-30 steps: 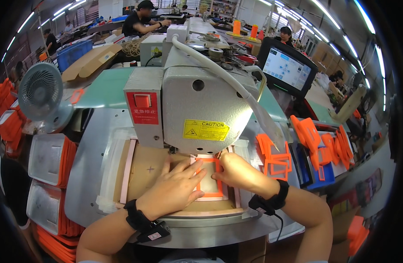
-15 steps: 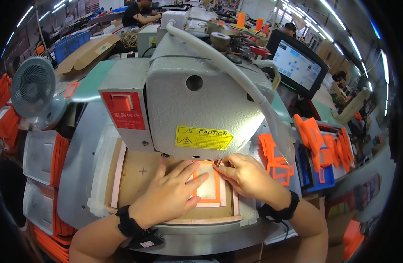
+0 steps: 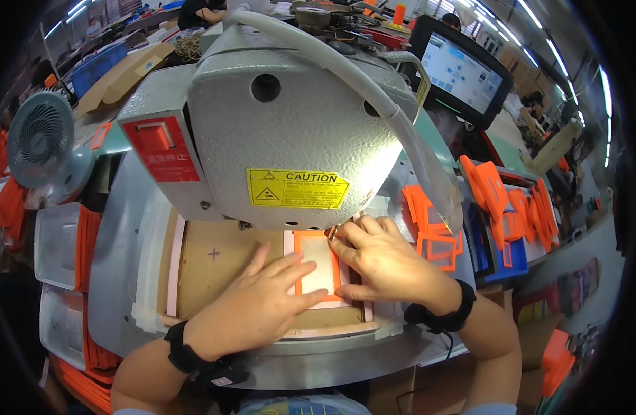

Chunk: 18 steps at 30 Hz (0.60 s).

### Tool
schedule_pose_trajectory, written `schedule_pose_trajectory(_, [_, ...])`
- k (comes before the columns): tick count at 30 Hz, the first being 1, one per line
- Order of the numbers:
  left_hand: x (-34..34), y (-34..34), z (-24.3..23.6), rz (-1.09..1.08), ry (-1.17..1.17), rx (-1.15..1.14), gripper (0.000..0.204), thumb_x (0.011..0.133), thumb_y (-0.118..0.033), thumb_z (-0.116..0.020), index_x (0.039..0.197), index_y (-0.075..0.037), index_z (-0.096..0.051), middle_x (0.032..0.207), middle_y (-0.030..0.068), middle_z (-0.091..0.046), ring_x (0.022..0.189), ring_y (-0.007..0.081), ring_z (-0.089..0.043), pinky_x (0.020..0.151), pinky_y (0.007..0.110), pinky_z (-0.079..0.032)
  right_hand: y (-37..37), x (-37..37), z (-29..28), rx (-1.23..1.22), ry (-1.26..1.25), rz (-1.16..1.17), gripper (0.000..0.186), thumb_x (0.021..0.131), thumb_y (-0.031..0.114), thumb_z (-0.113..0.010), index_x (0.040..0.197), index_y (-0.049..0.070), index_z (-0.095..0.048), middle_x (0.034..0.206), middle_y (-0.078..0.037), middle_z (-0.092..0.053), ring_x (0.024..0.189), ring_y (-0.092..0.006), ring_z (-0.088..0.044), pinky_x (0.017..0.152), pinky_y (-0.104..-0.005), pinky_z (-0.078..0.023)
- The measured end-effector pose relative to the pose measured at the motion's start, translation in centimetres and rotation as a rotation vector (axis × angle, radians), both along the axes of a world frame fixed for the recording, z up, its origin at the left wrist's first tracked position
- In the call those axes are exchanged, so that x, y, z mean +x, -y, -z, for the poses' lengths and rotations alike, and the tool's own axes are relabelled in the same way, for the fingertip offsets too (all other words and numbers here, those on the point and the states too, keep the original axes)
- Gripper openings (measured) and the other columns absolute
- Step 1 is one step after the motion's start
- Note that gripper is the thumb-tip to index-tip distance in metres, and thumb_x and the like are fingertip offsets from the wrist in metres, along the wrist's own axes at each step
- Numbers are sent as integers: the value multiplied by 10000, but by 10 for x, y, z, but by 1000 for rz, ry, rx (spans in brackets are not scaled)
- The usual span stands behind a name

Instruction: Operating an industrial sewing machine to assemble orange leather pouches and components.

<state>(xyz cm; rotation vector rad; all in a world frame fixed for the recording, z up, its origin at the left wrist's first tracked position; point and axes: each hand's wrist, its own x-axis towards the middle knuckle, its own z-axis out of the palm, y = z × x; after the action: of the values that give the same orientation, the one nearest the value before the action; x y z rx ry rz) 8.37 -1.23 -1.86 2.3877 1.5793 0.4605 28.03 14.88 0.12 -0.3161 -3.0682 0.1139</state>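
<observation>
Below the grey machine head (image 3: 290, 131), in the head view, an orange rectangular frame (image 3: 335, 277) is lying on a brown board (image 3: 207, 290), toward the board's right side, and it is surrounding a whitish panel (image 3: 319, 266). A pale pink strip (image 3: 288, 243) is showing along the outer left edge of this frame.

You are holding your left hand (image 3: 252, 301) unclenched, with its fingers spreading over the left part of the frame and toward the panel. You are bending the fingers of your right hand (image 3: 387, 259) at the frame's right edge, while your right thumb is lying near the lower right corner. Something small and metallic (image 3: 333, 232) is showing at these fingers, beside the upper right corner; one cannot tell what it is, nor whether you are gripping it.

To the left of your left hand, a cross mark (image 3: 213, 254) is appearing on the board. To your right, several loose orange frames (image 3: 439, 249) are overlapping one another, and a blue tray (image 3: 511, 270) is standing farther out. To your left, a stack with orange sides (image 3: 89, 242) is standing, and behind it a fan (image 3: 41, 138) is facing you.
</observation>
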Motion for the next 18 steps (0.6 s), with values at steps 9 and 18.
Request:
schedule_pose_trajectory(9, [21, 9, -3, -59, -179, 87, 435, 815, -175, -633, 1250, -185, -655, 1282, 149, -577, 1253, 320, -522, 1080, 666, -290, 20, -15, -4, 77, 265, 85, 756, 667, 404, -786, 1232, -62, -597, 1203, -162, -544, 1192, -334, -485, 1008, -549, -368])
schedule_pose_trajectory(18, [15, 15, 4, -64, -108, 153, 455, 822, -141, -610, 1276, -158, -634, 1318, 178, -555, 1253, 333, -509, 1059, 663, -319, -3, -26, -13, -192, -33, 133, 533, 717, 232, -803, 1162, -9, -636, 1091, -176, -632, 1070, -330, -601, 929, -477, -456])
